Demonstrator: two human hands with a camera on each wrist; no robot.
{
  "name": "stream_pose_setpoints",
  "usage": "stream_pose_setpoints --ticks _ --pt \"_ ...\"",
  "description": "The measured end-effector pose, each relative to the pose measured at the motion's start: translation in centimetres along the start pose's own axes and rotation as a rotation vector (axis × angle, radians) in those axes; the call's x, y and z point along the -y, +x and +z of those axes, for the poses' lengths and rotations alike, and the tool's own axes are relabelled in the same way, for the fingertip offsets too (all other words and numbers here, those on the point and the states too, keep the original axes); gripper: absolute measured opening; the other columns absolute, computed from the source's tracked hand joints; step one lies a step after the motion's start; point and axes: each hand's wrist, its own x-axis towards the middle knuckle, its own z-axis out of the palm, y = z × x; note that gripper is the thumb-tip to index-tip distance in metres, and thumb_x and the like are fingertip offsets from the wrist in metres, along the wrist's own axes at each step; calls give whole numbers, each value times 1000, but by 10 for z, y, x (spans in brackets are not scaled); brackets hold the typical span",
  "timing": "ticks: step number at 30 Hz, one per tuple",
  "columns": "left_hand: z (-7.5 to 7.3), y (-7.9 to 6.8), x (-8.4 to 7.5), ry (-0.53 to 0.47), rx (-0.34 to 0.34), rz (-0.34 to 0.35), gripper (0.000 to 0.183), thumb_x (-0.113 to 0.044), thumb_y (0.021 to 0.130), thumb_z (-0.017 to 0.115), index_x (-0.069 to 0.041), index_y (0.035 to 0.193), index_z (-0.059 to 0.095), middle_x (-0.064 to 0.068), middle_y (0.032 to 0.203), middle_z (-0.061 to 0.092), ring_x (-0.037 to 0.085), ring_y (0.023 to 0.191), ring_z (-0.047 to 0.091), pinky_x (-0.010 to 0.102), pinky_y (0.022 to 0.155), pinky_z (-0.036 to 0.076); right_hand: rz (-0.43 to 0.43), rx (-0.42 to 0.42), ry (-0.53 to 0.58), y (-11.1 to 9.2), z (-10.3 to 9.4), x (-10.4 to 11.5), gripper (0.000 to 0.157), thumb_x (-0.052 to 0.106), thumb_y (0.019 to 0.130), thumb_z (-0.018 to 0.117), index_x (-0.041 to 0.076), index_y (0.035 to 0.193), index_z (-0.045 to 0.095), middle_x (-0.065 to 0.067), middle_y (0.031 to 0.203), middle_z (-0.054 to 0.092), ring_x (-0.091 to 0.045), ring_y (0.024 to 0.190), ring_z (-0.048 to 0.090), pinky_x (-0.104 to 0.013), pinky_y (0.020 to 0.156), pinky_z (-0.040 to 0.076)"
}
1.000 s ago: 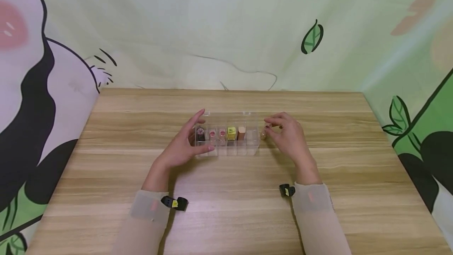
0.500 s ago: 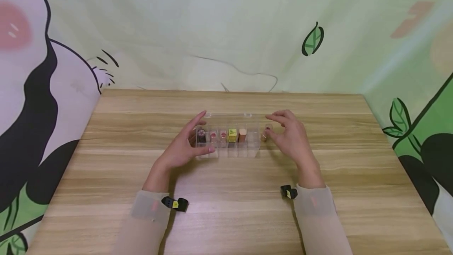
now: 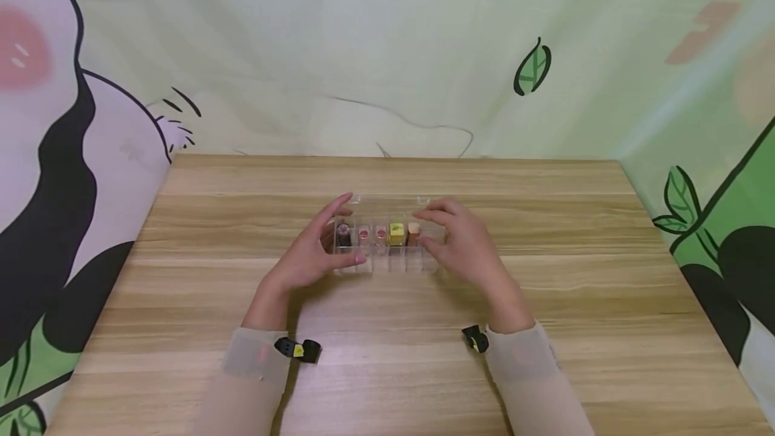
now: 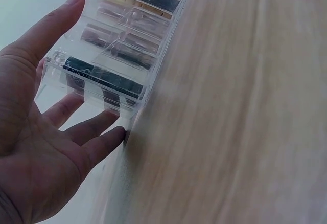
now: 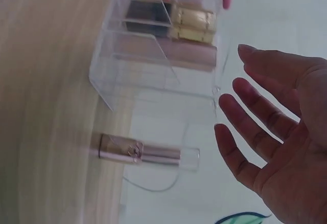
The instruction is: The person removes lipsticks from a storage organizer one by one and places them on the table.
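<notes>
A clear plastic lipstick organizer stands on the table in the head view. In its slots are a dark lipstick, two pinkish clear-capped lipsticks, a yellow-topped lipstick and a reddish-brown lipstick. My left hand holds the organizer's left end, thumb along the front and fingers behind. Above the right end is my right hand, its fingers loosely bent and holding nothing. Another lipstick, metallic pink-gold with a clear cap, stands outside the organizer in the right wrist view; the right hand hides it in the head view.
The wood-grain table reaches back to a printed green cloth backdrop. Black wrist cameras sit on both sleeves.
My right hand has come off the lipstick standing right of the organizer and moved left, over the organizer's right end. The left hand keeps its place.
</notes>
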Motion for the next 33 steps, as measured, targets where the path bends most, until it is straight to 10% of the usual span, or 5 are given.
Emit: stream_pose_setpoints --ticks 33 --pt "0 0 1 -10 -1 28 101 -25 75 85 -46 150 20 15 148 36 45 141 30 63 114 23 -2 -34 -197 3 29 2 23 19 88 71 17 111 73 2 108 66 -17 98 63 -37 79 49"
